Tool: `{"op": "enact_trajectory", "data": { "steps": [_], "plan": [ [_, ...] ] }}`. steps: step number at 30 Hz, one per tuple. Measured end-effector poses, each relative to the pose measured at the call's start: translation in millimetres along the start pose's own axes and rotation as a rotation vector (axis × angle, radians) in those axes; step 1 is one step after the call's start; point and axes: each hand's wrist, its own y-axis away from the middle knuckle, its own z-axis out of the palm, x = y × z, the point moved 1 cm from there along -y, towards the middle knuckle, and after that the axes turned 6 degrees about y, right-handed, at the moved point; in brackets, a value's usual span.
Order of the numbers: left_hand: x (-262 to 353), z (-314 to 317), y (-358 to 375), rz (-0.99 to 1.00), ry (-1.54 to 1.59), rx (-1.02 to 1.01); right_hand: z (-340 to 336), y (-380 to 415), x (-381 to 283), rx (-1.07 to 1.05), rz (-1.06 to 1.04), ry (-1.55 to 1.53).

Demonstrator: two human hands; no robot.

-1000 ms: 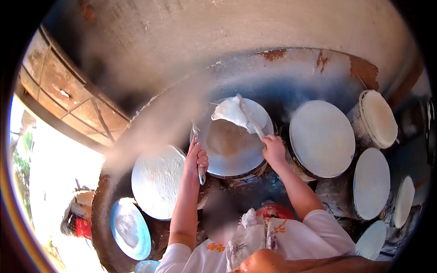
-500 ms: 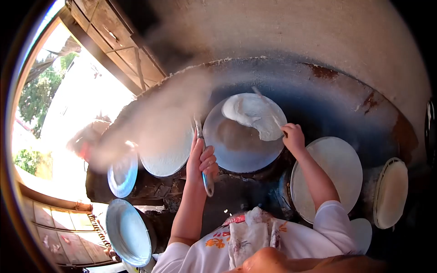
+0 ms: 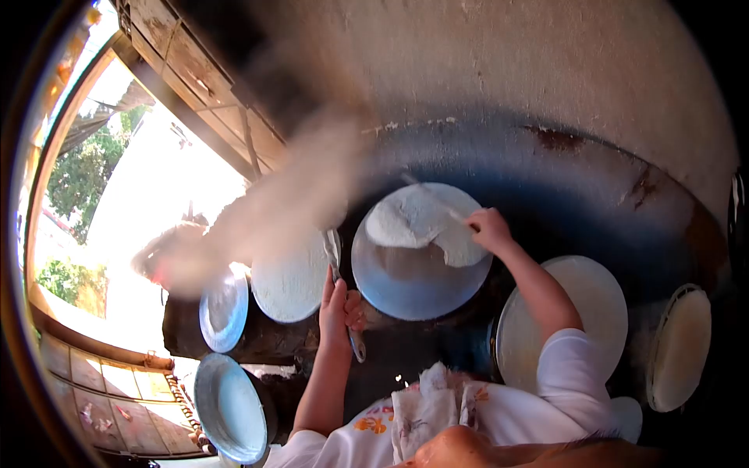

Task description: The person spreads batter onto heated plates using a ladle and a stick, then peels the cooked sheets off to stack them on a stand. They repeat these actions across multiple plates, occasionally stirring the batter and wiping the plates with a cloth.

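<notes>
A round griddle (image 3: 402, 288) lies in front of me, its far part covered with a white spread layer (image 3: 406, 217). Closed round the handle of a thin spreading tool (image 3: 446, 209), my right hand (image 3: 490, 231) is at the griddle's right edge, with the tool lying across the white layer. My left hand (image 3: 342, 310) is closed round a metal-bladed spatula (image 3: 334, 261), held upright just left of the griddle. Behind the spatula, a second round pan (image 3: 287, 288) holds a pale layer and is partly hidden by a blurred haze.
A large pale disc (image 3: 581, 312) is under my right forearm, and a smaller round one (image 3: 680, 349) stands farther right. At the left are a small pan (image 3: 225, 312) and a deep blue-white basin (image 3: 234, 409). A curved wall (image 3: 530, 70) rises behind.
My right hand has shifted slightly left with the spreading tool, and the white layer's shape has changed, reaching farther left and toward me. The whole view has shifted, with objects sitting lower.
</notes>
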Motion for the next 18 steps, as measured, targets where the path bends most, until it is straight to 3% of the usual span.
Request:
{"op": "enact_trajectory", "data": {
  "steps": [2, 6, 9, 10, 13, 15, 18],
  "plan": [
    [-9.8, 0.5, -13.3, 0.055, -0.076, 0.064, 12.5, -22.4, 13.6, -0.055, -0.046, -0.005],
    [-0.5, -15.2, 13.4, 0.088, -0.232, 0.132, 17.3, 16.6, -23.9, -0.25, -0.137, -0.233],
    [1.0, -18.9, 16.3, 0.067, -0.327, 0.173, -12.9, 2.4, -5.0, -0.416, -0.043, -0.298],
    [-1.0, -20.7, 16.0, 0.052, -0.354, 0.195, -4.1, -11.4, 4.4, -0.369, 0.155, -0.252],
    [-17.4, -23.9, -10.1, 0.046, -0.338, 0.205, 41.7, -50.0, 20.4, -0.267, -0.176, -0.114],
    [-14.9, -33.1, -1.5, 0.058, -0.346, 0.198, 19.4, -38.9, -9.5, -0.385, -0.165, -0.251],
    [-3.6, -39.7, 36.5, -0.032, -0.429, 0.273, -17.1, -10.0, -1.7, -0.596, -0.124, -0.336]
  ]
}}
